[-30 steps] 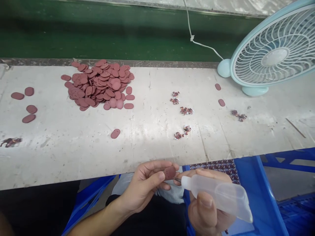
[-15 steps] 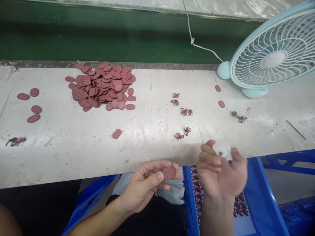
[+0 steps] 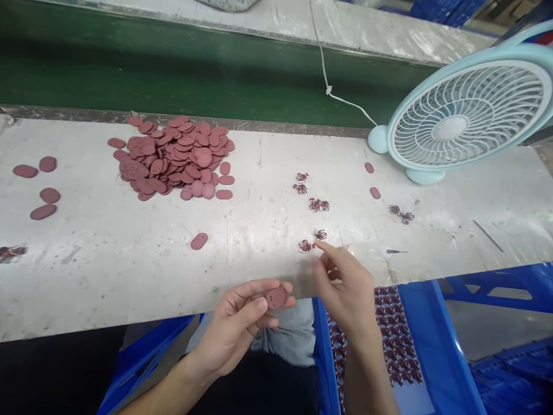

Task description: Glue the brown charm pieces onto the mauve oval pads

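My left hand [image 3: 242, 323] holds a reddish-brown oval disc [image 3: 276, 297] between thumb and fingers, just off the table's front edge. Small dark holes show in the disc. Over the table edge, my right hand [image 3: 345, 282] has thumb and index finger apart, with nothing visible between them. Its index fingertip is at a small brown-and-white horse figure [image 3: 306, 246]. A second figure [image 3: 320, 234] lies just behind that one. More figures [image 3: 319, 204] lie farther back.
A pile of oval discs [image 3: 173, 155] lies at the back left of the white table [image 3: 259, 242]. At the right stands a light blue fan [image 3: 449, 127]. Below, a blue crate [image 3: 453, 346] holds rows of figures. A thin dark tool [image 3: 396, 251] lies near the front edge.
My right hand has moved left to the figures, and the pale object it held is gone from it. A thin dark tool now shows on the table. The view has shifted slightly.
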`<state>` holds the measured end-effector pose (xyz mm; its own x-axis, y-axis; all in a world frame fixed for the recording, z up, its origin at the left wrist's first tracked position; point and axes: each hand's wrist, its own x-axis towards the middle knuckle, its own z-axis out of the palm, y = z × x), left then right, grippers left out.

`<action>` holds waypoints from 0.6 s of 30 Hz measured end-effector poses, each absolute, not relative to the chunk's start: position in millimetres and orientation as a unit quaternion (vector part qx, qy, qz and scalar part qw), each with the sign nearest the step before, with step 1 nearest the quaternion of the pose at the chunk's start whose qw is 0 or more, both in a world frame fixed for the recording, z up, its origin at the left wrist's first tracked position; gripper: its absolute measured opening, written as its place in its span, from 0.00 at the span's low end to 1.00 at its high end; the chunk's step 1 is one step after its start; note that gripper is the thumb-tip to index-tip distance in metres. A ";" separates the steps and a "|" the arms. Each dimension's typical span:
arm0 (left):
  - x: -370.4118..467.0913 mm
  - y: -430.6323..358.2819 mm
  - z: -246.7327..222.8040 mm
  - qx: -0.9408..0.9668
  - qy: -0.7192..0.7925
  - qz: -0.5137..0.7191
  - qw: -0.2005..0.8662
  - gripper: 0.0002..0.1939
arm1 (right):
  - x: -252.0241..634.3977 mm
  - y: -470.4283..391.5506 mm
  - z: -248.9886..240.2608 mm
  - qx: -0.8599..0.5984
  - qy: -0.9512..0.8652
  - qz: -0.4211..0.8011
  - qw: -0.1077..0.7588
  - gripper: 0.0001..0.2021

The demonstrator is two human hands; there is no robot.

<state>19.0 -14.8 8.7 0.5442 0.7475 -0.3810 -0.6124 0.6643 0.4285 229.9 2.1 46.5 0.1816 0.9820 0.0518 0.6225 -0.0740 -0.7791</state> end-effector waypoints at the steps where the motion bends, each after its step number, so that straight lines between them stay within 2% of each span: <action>1: 18.0 -14.2 8.5 0.122 0.277 0.392 0.869 0.12 | 227.7 8.0 45.5 -0.698 -0.629 0.209 0.271 0.16; 4: 16.2 -13.4 7.8 0.117 0.285 0.394 0.866 0.11 | 225.2 23.8 40.2 -0.711 -0.672 0.145 0.149 0.17; 8: 15.2 -13.8 6.8 0.106 0.288 0.396 0.865 0.11 | 224.3 26.5 38.7 -0.714 -0.682 0.118 0.107 0.14; 10: 15.0 -13.8 6.4 0.104 0.289 0.398 0.864 0.11 | 224.9 19.5 42.4 -0.705 -0.677 0.153 0.145 0.13; 14: 15.8 -12.0 5.9 0.103 0.293 0.400 0.862 0.11 | 225.0 -1.7 52.8 -0.679 -0.616 0.287 0.276 0.12; 18: 18.6 -10.5 6.5 0.114 0.296 0.393 0.863 0.11 | 217.1 -21.6 58.3 -0.639 -0.570 0.377 0.353 0.10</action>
